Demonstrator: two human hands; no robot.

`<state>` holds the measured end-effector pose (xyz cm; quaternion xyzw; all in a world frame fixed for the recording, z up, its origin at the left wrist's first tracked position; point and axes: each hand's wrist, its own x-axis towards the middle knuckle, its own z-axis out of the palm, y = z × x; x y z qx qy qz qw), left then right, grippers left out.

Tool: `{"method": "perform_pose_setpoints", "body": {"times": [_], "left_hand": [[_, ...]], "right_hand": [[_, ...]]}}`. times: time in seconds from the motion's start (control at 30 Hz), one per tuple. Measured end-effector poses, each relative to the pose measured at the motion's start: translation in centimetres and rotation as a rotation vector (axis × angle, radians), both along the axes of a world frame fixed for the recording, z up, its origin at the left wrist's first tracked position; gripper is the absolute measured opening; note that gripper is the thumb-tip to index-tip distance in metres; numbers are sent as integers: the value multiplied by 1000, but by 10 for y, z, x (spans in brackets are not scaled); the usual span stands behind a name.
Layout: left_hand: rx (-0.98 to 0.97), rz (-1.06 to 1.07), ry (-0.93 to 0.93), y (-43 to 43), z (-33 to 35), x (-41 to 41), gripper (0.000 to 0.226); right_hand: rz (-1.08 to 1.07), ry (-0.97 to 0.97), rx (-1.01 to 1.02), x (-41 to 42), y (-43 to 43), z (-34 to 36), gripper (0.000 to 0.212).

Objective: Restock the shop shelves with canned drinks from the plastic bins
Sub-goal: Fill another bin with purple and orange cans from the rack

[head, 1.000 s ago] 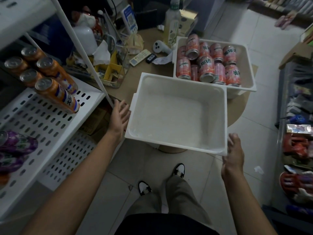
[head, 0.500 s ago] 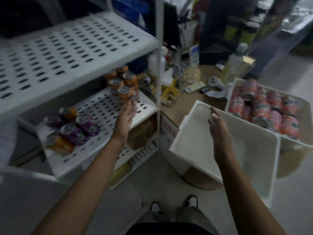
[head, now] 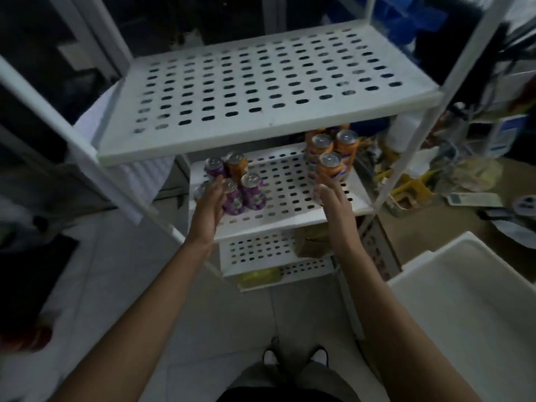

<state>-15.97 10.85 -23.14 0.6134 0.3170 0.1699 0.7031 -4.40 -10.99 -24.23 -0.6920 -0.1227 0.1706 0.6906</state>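
1. Both hands have reached the middle shelf (head: pixel 287 184) of a white perforated rack since half a second ago. The right hand (head: pixel 330 198) has left the empty bin it hung over. The left hand (head: pixel 209 200) has crossed from the orange cans to the purple ones.
2. The left hand is held edge-on, fingers straight and close together, against the near side of the purple cans (head: pixel 252 190). These stand upright in a cluster at the shelf's left end, with one orange-labelled can (head: pixel 237 165) among them.
3. The right hand shows its back to the camera, its fingers stretched up and only slightly apart. Their tips are at the foot of the nearest of the orange cans (head: pixel 330 163), a group standing upright at the shelf's right end. Motion blur hides whether they actually touch it.
4. Neither hand is curled round a can.
5. The top shelf (head: pixel 261 82) juts out over the back of the middle one.
6. A lower shelf (head: pixel 255 250) sits beneath, with a brown box (head: pixel 311 242) at its right side.
7. The white plastic bin (head: pixel 470 309), with no cans in the part that shows, lies at lower right, well apart from both hands.
8. A cluttered brown counter (head: pixel 435 224) runs behind the bin, to the right of the rack.
9. The person's shoes (head: pixel 295 355) stand on pale floor tiles below the rack.
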Motion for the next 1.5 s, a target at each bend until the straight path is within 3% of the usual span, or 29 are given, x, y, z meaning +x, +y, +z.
{"method": "perform_pose_setpoints", "body": {"times": [0.07,0.17,0.27,0.33,0.43,0.5,0.57,0.7,0.8,0.9,1.07,1.3,1.5], "left_hand": [[36,46,18,12,-6,-8,24],[87,124,81,28,-6,-14,22],[170,111,143,51,-24,-14,81],[207,67,176,57,-31,-10,76],[524,-31,217,70,-34,7,36],[864,-146,261,83,-43,26,45],[1168,-312,437,99,-55,44,63],[1223,-460,611,114,-75,64,66],[1379,-411,596,118,-85,70,63],[1499,-360,623,123,-93,74,63],[1497,-329,593,116,-83,75,64],[1146,-406,184,56,2,90,64],[1038,-634,-56,-55,49,121,67]], "right_hand": [[63,35,6,1,24,-2,46],[138,72,-41,0,58,-9,45],[217,73,-92,7,93,-17,52],[241,72,-130,15,114,-23,58],[255,-9,-233,29,137,-38,71],[281,-58,-308,42,150,-52,81],[312,-91,-378,51,162,-64,89],[328,-233,-537,58,182,-88,79],[283,-304,-548,61,190,-97,67],[246,-335,-552,62,191,-101,68],[159,-338,-544,60,177,-87,68],[-52,-305,-484,49,108,-35,74],[-359,-249,-409,23,-23,11,74]]}}
